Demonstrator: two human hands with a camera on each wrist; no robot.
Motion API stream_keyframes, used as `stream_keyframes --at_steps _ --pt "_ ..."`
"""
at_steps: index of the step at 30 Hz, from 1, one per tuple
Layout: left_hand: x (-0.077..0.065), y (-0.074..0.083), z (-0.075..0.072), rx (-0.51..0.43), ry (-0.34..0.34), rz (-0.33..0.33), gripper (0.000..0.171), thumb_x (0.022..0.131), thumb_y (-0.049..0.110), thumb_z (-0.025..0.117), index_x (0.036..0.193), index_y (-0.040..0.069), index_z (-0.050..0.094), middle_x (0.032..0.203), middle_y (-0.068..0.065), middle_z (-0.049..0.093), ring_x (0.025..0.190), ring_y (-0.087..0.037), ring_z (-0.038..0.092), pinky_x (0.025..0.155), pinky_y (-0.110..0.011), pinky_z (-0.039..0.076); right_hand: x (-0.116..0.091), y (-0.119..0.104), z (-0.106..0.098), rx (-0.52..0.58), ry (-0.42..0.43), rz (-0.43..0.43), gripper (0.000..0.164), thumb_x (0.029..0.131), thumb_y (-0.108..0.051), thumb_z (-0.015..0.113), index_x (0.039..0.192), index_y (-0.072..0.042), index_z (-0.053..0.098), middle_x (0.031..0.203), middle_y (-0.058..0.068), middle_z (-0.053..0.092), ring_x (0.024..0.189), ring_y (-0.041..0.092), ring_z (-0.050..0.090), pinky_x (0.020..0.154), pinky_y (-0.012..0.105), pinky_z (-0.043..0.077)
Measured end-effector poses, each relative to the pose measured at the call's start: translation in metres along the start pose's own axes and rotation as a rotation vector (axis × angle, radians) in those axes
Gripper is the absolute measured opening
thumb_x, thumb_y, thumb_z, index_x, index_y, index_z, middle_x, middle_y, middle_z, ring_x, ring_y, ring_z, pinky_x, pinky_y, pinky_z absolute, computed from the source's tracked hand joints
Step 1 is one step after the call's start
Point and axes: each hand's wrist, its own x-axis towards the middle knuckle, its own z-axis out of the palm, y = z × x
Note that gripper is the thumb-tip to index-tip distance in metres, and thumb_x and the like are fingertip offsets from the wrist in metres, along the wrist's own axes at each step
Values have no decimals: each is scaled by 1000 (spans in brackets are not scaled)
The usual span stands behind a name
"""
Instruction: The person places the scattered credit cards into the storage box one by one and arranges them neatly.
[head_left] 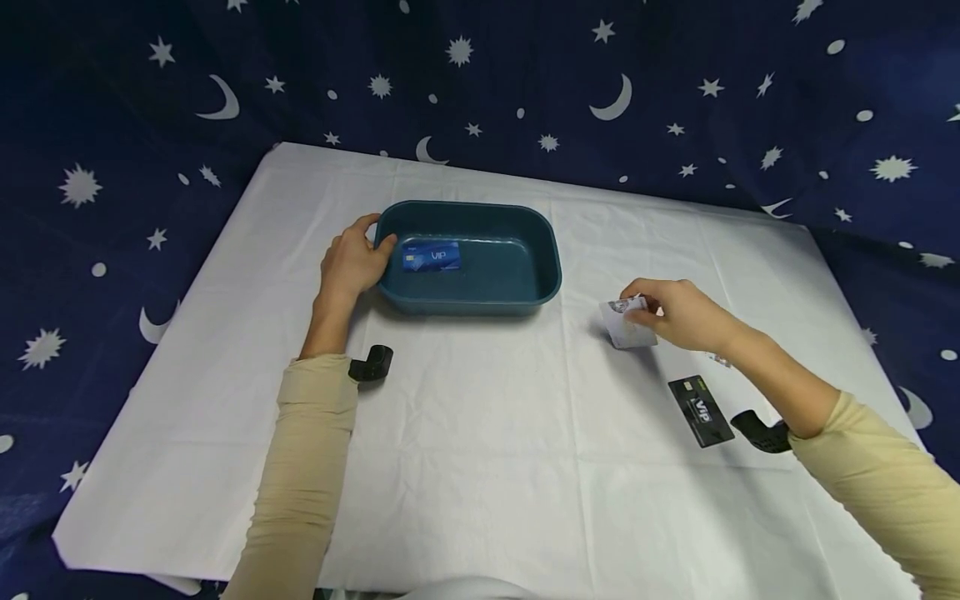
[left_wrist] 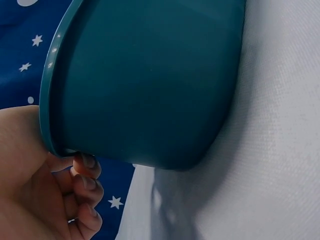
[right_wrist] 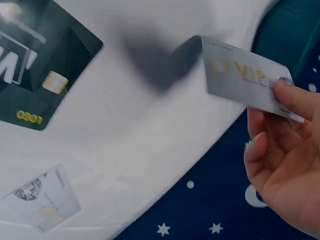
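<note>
My left hand (head_left: 354, 260) grips the left rim of a teal plastic tub (head_left: 468, 307), thumb over the edge and fingers curled below the rim in the left wrist view. Flat on the tub's floor lies a blue VIP card (head_left: 431, 257). To the right of the tub, my right hand (head_left: 678, 315) pinches a white VIP card (right_wrist: 235, 75) between thumb and fingers, above the tabletop, where its shadow falls. A black VIP card (head_left: 701, 411) rests on the cloth nearer to me. Another white card (right_wrist: 45, 200) lies beyond it, mostly hidden by my right arm in the head view.
White cloth (head_left: 465, 467) covers the table. Dark blue fabric (head_left: 495, 83) with moons and stars hangs behind it and at both sides. A black wrist mount (head_left: 372, 364) sticks out at my left wrist, another mount (head_left: 759, 432) at my right.
</note>
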Motion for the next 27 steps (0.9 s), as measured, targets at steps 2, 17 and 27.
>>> stream_keyframes --at_steps 2,17,27 --pt "0 0 0 -4 0 1 53 99 29 54 145 4 43 68 -4 52 55 -16 45 53 -32 34 0 1 -6 13 53 41 26 91 -3 66 117 0 62 76 4 62 64 17 51 55 29 42" --pt "0 0 0 4 -10 -14 53 100 31 53 146 6 42 71 -5 56 57 -17 47 55 -33 35 4 20 -28 407 258 430 53 95 -3 59 143 1 38 98 7 59 67 3 61 64 22 52" --pt "-3 -1 -1 0 -16 -7 52 100 30 52 146 6 42 75 -8 57 60 -19 49 56 -33 35 15 20 -30 741 464 457 39 90 0 66 123 -14 51 74 -12 65 69 1 64 62 20 52"
